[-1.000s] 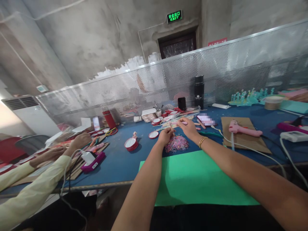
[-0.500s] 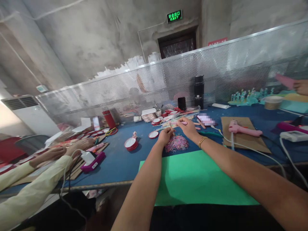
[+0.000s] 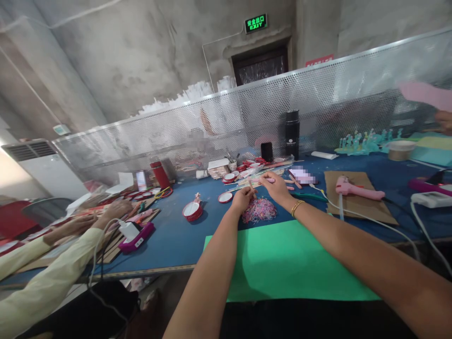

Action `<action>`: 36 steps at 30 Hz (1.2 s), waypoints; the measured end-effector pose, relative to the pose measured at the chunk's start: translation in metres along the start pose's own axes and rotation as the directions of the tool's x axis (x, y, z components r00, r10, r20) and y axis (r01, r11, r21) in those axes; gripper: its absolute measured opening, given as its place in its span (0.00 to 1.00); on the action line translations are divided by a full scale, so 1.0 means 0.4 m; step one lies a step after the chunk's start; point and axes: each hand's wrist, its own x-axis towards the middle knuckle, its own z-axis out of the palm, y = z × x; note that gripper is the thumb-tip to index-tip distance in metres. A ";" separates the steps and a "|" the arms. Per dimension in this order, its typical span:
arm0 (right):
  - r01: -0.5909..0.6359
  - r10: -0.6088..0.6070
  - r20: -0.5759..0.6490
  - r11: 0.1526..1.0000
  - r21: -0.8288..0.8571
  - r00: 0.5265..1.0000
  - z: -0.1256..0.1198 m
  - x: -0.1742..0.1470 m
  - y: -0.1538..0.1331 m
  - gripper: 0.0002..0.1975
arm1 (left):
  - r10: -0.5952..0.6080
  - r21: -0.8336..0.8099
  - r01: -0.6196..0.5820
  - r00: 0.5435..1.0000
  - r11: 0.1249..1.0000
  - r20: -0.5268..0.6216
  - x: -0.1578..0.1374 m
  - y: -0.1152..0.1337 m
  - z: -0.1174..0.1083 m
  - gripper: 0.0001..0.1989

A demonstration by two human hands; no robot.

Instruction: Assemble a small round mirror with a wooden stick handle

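Note:
Over the middle of the blue table, my left hand (image 3: 242,200) is closed on a short tan stick (image 3: 250,184) that points upward from the fingers. My right hand (image 3: 276,187) sits just beside it, fingers pinched round a pink pen-like stick (image 3: 270,180). Beneath and between both hands lies a loose pile of small multicoloured rubber bands (image 3: 260,212). A green sheet (image 3: 282,263) spreads under my forearms. Behind the hands are thin sticks and strips, and a red-rimmed round lid (image 3: 225,197) rests to the left.
A round red-and-white box (image 3: 192,211) with a small figure stands left. To the right, a pink glue gun (image 3: 356,189) lies on cardboard (image 3: 383,207), with cables nearby. A black bottle (image 3: 292,134) stands at the back. A co-worker's hands (image 3: 116,209) are at far left, another's hand (image 3: 445,121) at far right.
My hands stay almost in the same place. At far right, a person's hand has raised a pink sheet-like piece; the co-worker's hands at left have shifted slightly.

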 end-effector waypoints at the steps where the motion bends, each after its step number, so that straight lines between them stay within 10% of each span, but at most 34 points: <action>1: -0.001 0.001 -0.007 1.000 -0.002 1.000 -0.001 0.000 0.000 0.08 | 0.000 0.003 0.000 1.000 1.000 -0.003 0.000 0.001 0.000 0.14; 36: -0.004 0.004 0.012 1.000 -0.002 1.000 0.000 -0.003 -0.008 0.09 | -0.016 -0.015 0.016 1.000 1.000 0.004 -0.008 0.016 0.003 0.14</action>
